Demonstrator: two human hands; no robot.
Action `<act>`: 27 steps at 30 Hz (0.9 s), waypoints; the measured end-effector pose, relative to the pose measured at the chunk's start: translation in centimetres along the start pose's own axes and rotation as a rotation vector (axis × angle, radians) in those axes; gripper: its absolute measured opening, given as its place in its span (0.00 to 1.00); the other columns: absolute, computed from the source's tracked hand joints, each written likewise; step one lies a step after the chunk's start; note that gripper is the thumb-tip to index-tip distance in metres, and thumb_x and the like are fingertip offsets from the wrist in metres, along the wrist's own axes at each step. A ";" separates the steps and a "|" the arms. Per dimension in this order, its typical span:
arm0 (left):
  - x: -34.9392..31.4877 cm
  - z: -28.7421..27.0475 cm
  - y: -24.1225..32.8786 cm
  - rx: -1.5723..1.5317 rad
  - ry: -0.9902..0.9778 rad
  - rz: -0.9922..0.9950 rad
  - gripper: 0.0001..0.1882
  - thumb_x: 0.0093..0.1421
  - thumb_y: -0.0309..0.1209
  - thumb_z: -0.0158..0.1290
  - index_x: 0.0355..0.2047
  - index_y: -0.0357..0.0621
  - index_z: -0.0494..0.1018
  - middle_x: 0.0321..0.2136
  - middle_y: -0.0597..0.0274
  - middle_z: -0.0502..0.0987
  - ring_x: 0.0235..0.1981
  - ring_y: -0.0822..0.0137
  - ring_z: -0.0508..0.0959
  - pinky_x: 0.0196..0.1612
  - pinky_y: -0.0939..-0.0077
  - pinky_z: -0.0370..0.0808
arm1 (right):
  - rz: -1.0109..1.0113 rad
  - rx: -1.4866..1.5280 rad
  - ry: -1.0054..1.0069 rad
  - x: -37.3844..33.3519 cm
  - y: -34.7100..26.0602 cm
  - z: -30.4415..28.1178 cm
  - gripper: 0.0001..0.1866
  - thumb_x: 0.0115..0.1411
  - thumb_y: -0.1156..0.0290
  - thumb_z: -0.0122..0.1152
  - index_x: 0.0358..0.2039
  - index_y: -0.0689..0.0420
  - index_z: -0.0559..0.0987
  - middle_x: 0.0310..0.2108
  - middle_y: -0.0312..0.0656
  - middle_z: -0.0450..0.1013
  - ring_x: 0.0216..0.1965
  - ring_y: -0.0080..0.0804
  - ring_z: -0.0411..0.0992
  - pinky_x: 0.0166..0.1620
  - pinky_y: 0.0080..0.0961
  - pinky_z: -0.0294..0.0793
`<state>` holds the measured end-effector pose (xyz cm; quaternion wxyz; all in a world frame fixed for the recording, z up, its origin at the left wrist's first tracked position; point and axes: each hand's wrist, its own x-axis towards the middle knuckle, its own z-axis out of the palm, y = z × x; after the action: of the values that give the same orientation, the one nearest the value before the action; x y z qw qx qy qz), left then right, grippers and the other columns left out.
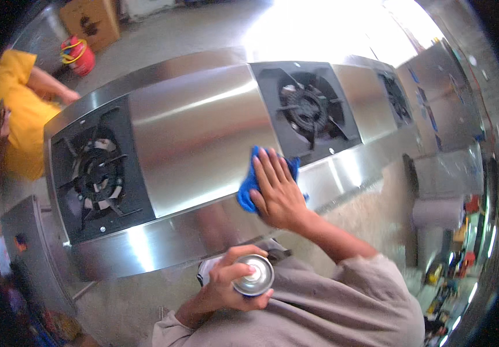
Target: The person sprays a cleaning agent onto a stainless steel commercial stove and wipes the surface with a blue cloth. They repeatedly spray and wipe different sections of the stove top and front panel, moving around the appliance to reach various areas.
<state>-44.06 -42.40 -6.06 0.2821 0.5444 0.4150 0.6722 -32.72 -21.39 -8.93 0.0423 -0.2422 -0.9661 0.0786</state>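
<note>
My left hand (229, 280) is wrapped around an aerosol spray can (260, 282), held upright close to my body with a fingertip on its white nozzle. My right hand (278, 194) lies flat on a blue cloth (248, 199), fingers stretched out, pressing it against the stainless steel counter (200, 139) near the front edge. Just beyond those fingertips is the middle gas burner (308, 107), set in a black panel. Another burner (96, 173) sits at the counter's left end, and a third (397, 95) toward the right.
A person in a yellow shirt (15, 115) stands at the counter's left end, one hand near its edge. Behind are a red container (79, 56) and a cardboard box (91, 23). Steel panels (446, 92) stand at the right, with a plastic-wrapped item (449, 170) nearer me.
</note>
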 end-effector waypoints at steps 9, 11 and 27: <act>-1.3 -0.1 2.0 0.159 0.070 -0.031 0.37 0.47 0.31 0.72 0.53 0.48 0.62 0.49 0.38 0.76 0.39 0.52 0.85 0.36 0.66 0.85 | 0.169 -0.097 0.284 27.7 8.6 0.1 0.38 0.74 0.51 0.37 0.73 0.67 0.54 0.76 0.60 0.48 0.77 0.57 0.42 0.77 0.46 0.38; -2.2 -0.8 2.9 0.182 0.143 -0.041 0.38 0.47 0.31 0.72 0.54 0.48 0.62 0.49 0.39 0.76 0.39 0.51 0.85 0.36 0.66 0.85 | 0.185 -0.037 0.239 26.5 6.4 0.8 0.38 0.74 0.50 0.37 0.74 0.65 0.54 0.76 0.58 0.47 0.78 0.57 0.41 0.77 0.45 0.37; -17.1 -16.2 12.2 0.482 0.553 -0.103 0.36 0.50 0.30 0.70 0.56 0.46 0.62 0.48 0.44 0.77 0.45 0.54 0.82 0.46 0.60 0.81 | 0.255 -0.039 0.272 17.9 -1.6 3.9 0.29 0.77 0.58 0.38 0.70 0.63 0.64 0.72 0.57 0.58 0.74 0.58 0.51 0.75 0.47 0.50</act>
<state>-54.58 -66.75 -5.07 0.0564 0.3715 0.6487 0.6619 -49.62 -14.83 -11.68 0.1574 -0.3720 -0.9143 0.0313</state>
